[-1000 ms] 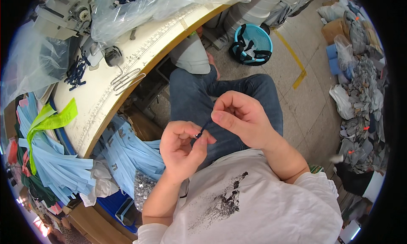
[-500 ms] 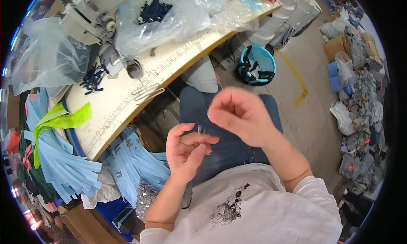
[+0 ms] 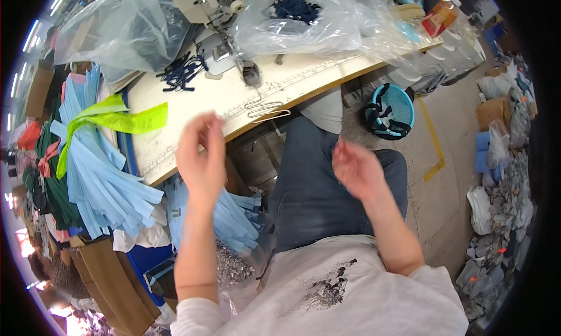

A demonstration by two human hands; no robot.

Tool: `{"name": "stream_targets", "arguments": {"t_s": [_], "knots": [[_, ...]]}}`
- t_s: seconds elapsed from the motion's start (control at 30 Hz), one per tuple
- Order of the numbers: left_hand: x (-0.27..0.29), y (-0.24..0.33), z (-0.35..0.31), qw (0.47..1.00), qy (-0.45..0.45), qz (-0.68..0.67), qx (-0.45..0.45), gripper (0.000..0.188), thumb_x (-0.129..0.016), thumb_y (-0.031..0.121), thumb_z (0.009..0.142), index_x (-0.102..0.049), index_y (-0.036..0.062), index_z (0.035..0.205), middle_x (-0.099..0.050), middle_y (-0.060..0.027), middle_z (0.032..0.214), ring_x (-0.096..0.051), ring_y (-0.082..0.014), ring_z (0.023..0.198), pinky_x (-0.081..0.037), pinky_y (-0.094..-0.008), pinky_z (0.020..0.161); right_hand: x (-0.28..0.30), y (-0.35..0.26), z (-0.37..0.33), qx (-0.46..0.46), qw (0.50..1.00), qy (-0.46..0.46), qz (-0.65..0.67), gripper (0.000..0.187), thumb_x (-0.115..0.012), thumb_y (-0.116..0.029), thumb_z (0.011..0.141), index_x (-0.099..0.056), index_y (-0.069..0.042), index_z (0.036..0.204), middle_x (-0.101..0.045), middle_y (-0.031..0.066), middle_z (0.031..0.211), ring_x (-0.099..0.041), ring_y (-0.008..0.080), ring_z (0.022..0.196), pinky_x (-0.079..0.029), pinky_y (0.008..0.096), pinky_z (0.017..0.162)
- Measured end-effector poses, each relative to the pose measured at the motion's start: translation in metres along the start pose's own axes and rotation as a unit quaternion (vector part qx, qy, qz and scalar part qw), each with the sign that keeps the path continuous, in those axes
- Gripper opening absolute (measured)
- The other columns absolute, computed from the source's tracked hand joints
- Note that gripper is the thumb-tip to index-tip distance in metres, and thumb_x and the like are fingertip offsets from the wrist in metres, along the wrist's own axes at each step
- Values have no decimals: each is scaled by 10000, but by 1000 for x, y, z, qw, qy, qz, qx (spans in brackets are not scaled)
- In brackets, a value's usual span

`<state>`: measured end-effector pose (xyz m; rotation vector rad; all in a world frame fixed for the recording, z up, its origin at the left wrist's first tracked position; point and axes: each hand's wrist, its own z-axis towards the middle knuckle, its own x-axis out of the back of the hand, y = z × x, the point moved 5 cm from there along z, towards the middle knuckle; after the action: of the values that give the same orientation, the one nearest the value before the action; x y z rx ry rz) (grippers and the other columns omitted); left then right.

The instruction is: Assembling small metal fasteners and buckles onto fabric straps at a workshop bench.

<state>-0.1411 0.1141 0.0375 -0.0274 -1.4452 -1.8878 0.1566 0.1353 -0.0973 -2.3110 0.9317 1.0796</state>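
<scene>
My left hand (image 3: pixel 201 155) is raised beside the front edge of the white sewing table (image 3: pixel 201 131). Its fingers are half curled and smeared by motion, so whether it grips anything is unclear. Over my lap, my right hand (image 3: pixel 359 171) has its fingertips drawn together in a pinch; anything between them is too small to make out. Nearest the left hand are a bright yellow-green strip (image 3: pixel 137 121) and a bundle of light blue strips (image 3: pixel 96 178) at the table's left end. Bent metal wire (image 3: pixel 267 110) lies at the table edge between the hands.
On the table stand a sewing machine (image 3: pixel 204 6), dark blue cord pieces (image 3: pixel 182 73) and clear plastic bags (image 3: pixel 333 35). More blue strips (image 3: pixel 231 219) hang below. A turquoise basket (image 3: pixel 403 109) is on the floor; grey scraps (image 3: pixel 502 219) pile up at right.
My hands have moved apart: the left up and left toward the table, the right slightly lower. The small clear piece at the left fingers no longer shows. The view has shifted left.
</scene>
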Motion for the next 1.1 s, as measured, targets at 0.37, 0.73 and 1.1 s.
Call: {"name": "stream_targets", "arguments": {"t_s": [0.37,0.73,1.1], "knots": [[24,-48,90,947,-103,302,-25,237,-620,70,835,-643,24,1066,-591,-157,1048,-599,-313,860,-482,-372,790,26,29,-47,-15,985,-10,-172,153,-468,-114,995,-532,-20,1099,-621,142,1071,-632,251,1038,-549,340,835],[42,-44,83,942,14,315,-117,112,-585,85,911,-613,18,996,-638,-145,919,-613,-287,836,-475,-353,764,-4,29,-59,12,970,-115,-212,188,-506,-228,1002,-555,-57,1062,-580,30,878,-565,119,737,-456,248,614],[-6,43,-27,831,-69,-534,142,281,-553,92,957,-527,78,1236,-628,-70,1069,-552,-179,937,-453,-301,868,-30,22,-78,51,949,-254,-177,193,-555,-229,977,-551,-57,1065,-638,61,919,-634,129,761,-495,246,598]]}}
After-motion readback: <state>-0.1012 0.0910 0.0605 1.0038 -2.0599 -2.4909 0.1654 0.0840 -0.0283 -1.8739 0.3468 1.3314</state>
